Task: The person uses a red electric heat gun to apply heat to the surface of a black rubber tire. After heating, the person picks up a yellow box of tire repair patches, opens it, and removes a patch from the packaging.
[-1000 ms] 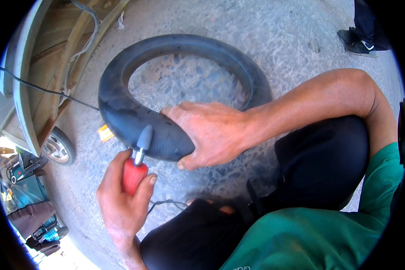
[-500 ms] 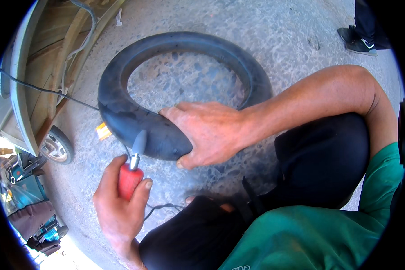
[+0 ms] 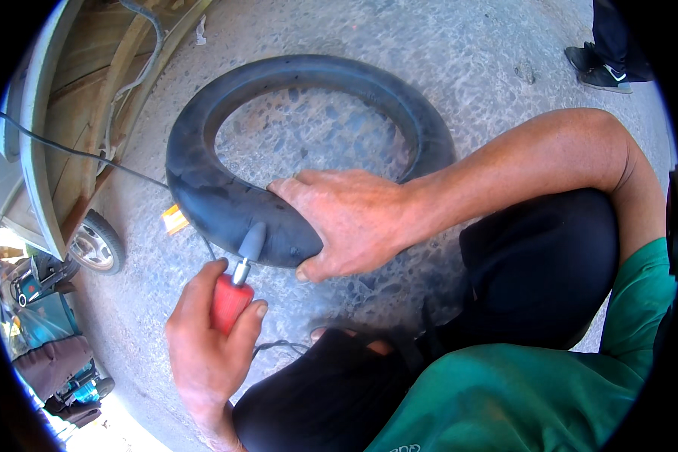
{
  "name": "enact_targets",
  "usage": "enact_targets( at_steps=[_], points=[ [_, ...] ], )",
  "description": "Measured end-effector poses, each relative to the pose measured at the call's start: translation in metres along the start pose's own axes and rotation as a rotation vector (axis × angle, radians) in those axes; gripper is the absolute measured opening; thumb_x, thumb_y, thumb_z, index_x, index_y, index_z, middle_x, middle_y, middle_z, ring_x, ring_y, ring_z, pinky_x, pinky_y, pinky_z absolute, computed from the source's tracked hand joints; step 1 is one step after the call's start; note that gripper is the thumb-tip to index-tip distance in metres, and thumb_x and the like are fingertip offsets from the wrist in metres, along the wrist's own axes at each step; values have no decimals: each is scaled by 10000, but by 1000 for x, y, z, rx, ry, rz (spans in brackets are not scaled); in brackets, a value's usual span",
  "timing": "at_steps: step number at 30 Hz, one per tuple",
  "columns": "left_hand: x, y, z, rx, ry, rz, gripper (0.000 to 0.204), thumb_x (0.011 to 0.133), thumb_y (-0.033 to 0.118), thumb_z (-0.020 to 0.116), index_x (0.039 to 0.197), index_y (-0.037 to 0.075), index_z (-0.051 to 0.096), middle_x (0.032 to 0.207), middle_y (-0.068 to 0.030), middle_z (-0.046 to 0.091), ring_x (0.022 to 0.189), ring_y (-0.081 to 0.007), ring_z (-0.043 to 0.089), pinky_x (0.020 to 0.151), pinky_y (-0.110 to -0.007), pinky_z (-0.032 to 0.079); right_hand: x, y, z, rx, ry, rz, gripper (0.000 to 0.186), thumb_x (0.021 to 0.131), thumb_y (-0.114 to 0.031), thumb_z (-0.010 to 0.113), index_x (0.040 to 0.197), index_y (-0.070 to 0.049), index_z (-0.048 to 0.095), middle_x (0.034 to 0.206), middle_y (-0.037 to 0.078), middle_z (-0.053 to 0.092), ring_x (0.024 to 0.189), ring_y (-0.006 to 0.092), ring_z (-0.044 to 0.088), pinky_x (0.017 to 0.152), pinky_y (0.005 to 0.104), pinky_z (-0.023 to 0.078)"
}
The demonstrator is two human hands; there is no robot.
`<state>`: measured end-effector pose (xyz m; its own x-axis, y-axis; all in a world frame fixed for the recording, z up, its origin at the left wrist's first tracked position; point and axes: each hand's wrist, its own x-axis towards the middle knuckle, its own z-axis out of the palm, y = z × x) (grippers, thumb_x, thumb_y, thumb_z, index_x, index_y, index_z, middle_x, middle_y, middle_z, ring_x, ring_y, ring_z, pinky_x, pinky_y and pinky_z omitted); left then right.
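Tube (image 3: 218, 200), black and ring-shaped, lies on the rough grey ground (image 3: 497, 60) in the head view, in front of the person. The right hand (image 3: 354, 222) is clamped on its near section, thumb at the near edge and fingers over the inner edge. The left hand (image 3: 209, 343) is closed around a red-handled tool (image 3: 232, 301), whose grey pointed bit (image 3: 253, 241) overlaps the tube just left of the right hand; whether the two touch, I cannot tell. A dark cord (image 3: 280, 344) runs near the person's knee. An orange-and-white packet (image 3: 175, 219) sits beside the tube's left edge. Farther left stands a wheel (image 3: 96, 242); at upper right, another person's dark shoes (image 3: 604, 78).
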<state>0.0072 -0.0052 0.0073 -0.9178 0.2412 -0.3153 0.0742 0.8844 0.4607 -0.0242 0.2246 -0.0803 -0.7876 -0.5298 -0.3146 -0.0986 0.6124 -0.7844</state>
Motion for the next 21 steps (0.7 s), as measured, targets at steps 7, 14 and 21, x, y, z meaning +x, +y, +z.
enact_targets(
  at_steps=[7, 14, 21],
  points=[
    [0, 0, 2, 2, 53, -24, 517, 776, 92, 806, 1245, -27, 624, 1034, -247, 704, 937, -395, 717, 852, -414, 552, -1, 0, 2, -12, -1, 5, 952, 773, -335, 819, 1458, 146, 366, 1242, 340, 581, 1125, 446, 637, 968, 462, 540],
    [1, -1, 3, 7, 46, 5, 501, 781, 94, 802, 1235, -27, 628, 1010, -254, 706, 927, -390, 722, 849, -411, 552, 0, 2, 3, -5, 22, -9, 954, 766, -333, 818, 1457, 147, 367, 1245, 342, 578, 1127, 448, 634, 970, 463, 538],
    [3, -1, 3, -2, 64, 0, 495, 789, 91, 796, 1240, -24, 627, 1001, -249, 705, 923, -386, 725, 844, -413, 553, 2, 1, 0, 12, -5, 5, 951, 762, -340, 819, 1452, 142, 375, 1239, 333, 583, 1130, 448, 631, 973, 464, 535]
  ],
)
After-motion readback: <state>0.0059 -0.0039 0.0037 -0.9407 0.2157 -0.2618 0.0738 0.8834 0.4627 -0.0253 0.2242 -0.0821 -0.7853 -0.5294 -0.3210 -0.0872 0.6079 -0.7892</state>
